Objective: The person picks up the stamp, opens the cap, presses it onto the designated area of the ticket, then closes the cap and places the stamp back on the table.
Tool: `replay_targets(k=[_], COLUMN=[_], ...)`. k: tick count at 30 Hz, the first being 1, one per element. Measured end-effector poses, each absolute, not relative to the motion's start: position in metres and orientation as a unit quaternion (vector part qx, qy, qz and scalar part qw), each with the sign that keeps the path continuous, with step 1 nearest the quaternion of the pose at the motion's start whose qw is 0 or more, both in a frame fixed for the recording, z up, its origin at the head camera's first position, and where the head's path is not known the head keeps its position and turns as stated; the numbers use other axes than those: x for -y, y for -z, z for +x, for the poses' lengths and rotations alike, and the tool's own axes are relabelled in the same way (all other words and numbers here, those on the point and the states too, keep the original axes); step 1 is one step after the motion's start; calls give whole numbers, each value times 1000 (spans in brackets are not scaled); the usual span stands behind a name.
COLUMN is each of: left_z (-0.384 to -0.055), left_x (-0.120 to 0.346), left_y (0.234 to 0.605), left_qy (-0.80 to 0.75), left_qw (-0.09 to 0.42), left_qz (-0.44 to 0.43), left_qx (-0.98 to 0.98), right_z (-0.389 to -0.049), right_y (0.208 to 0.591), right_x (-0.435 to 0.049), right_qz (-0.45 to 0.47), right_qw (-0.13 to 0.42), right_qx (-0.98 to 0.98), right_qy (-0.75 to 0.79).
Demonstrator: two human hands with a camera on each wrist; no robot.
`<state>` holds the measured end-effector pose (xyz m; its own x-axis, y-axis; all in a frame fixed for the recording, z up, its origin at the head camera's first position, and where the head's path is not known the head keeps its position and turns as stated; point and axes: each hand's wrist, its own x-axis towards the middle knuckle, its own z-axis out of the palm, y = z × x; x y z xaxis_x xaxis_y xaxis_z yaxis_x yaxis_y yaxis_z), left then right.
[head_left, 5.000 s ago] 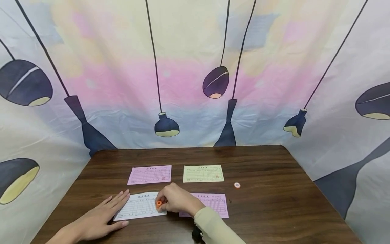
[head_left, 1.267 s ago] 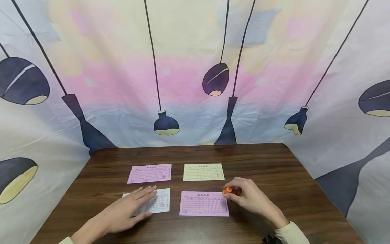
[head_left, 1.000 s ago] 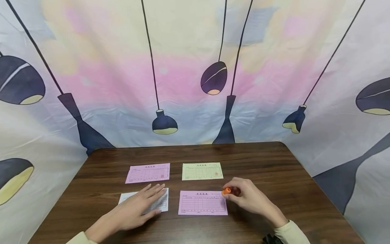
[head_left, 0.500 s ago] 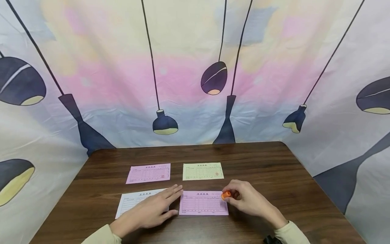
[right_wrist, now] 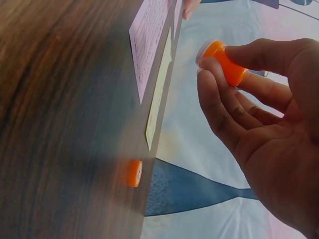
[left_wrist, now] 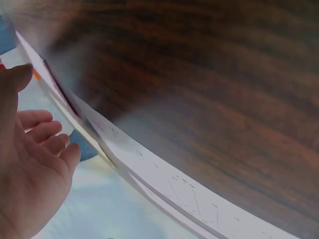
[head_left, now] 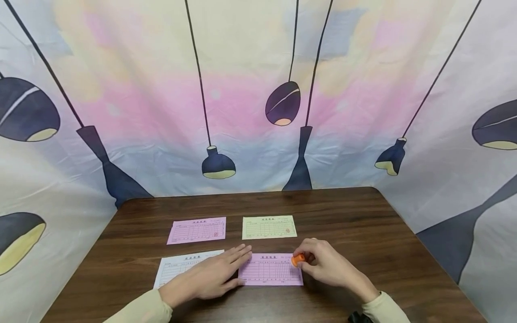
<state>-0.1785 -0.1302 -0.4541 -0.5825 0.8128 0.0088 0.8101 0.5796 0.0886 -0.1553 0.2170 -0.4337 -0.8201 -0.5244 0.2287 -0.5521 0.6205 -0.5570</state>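
Between thumb and fingers my right hand (head_left: 329, 264) pinches a small orange stamp (head_left: 298, 259), over the upper right part of the front pink slip (head_left: 268, 269). The right wrist view shows the stamp (right_wrist: 227, 62) with its pale end facing away from the palm, apart from the paper. My left hand (head_left: 212, 274) has its fingers stretched out, fingertips at the pink slip's left edge. Under that hand lies a white slip (head_left: 171, 268), partly covered. In the right wrist view, an orange cap (right_wrist: 133, 173) stands on the table.
Behind these lie another pink slip (head_left: 196, 230) and a yellow slip (head_left: 269, 227), each with a red mark at its lower right. All rest on a dark wooden table (head_left: 363, 233). A curtain printed with lamps (head_left: 258, 134) hangs behind the table's far edge.
My left hand has slid right from the white slip to the front pink slip. My right hand carried the stamp from the white slip to the pink one and has since tilted it.
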Motion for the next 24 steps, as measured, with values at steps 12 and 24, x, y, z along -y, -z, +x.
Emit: replay_targets(k=[12,24], left_z=[-178,-177], left_x=[132,125], left_y=[462,465], left_qy=[-33,-29], left_qw=[81,91], left_qz=[453,443], left_qx=[-887,-891], right_z=[-159,-164], right_y=[428,421], right_x=[-211,-207], right_qz=[309,323], right_qw=[13,-10], right_qx=[898,897], right_qy=[-312,-303])
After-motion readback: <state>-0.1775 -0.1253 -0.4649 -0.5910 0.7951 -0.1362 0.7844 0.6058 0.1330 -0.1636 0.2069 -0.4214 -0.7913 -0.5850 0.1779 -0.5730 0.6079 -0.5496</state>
